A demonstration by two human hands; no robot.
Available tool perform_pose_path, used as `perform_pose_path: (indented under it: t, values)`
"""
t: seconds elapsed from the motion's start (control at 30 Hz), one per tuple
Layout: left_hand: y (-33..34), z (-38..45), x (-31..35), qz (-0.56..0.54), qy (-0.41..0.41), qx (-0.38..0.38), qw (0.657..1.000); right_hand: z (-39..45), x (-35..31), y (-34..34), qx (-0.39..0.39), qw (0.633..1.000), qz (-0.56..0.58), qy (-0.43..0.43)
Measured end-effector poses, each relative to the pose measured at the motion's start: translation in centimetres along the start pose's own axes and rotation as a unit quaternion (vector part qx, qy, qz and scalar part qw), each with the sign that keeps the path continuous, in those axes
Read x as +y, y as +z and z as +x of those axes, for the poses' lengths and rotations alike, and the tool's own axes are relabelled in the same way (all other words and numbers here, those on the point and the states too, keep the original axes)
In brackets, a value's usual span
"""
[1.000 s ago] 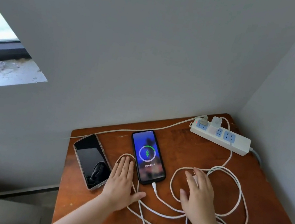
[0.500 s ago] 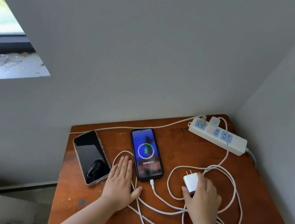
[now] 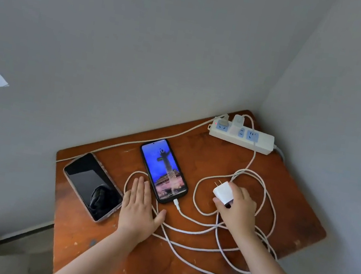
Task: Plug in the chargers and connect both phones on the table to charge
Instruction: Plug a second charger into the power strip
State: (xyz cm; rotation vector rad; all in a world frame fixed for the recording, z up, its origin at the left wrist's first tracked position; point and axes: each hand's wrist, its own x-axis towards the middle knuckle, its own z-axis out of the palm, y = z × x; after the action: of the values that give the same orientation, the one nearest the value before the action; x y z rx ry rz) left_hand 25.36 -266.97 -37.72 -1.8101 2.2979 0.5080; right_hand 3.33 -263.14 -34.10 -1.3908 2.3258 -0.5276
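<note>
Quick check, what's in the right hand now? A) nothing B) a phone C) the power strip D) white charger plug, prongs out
D: the right hand grips the white charger plug above the table, its two prongs bare and pointing away, not yet in the power strip.

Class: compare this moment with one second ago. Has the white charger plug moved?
Yes. The white charger plug, earlier hidden under the right hand among the cable loops, is now lifted in its fingers, prongs angled up toward the power strip, which stays put.
</note>
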Motion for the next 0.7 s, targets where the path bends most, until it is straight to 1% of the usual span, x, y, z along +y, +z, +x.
perform_pose_path:
  t: [0.1,0.17,0.23,0.3,0.33,0.4,0.5,0.6,0.7]
  values:
    - [-0.4,0.1,-0.1,-0.036,-0.004,0.002,0.999,-0.3,0.9,-2.7,0.022,0.995,0.092,0.016]
    - [-0.8,0.0,0.4,-0.050,-0.013,0.034,0.998,0.1,1.9,-5.2,0.048,0.992,0.116,0.018]
    - [-1.2,0.1,2.2,-0.053,0.005,0.093,0.994,1.6,2.9,-8.0,0.068,0.993,0.101,0.007]
    - [-1.7,0.8,5.3,-0.069,0.057,0.135,0.987,4.3,3.6,-10.5,0.079,0.994,0.074,-0.021]
    - [-1.9,1.5,7.2,-0.075,0.082,0.142,0.984,5.8,3.8,-11.6,0.083,0.995,0.048,-0.038]
    - [-2.1,3.3,11.1,-0.086,0.102,0.144,0.980,8.7,3.8,-13.3,0.073,0.994,-0.015,-0.076]
    - [-2.3,6.2,15.3,-0.103,0.068,0.125,0.984,12.4,3.4,-14.4,0.014,0.987,-0.088,-0.132]
    - [-1.5,7.9,16.1,-0.076,0.028,0.091,0.993,15.2,3.0,-14.2,-0.040,0.977,-0.146,-0.153]
    - [-0.1,7.9,15.1,-0.036,0.016,0.072,0.997,16.9,2.8,-13.4,-0.048,0.973,-0.162,-0.155]
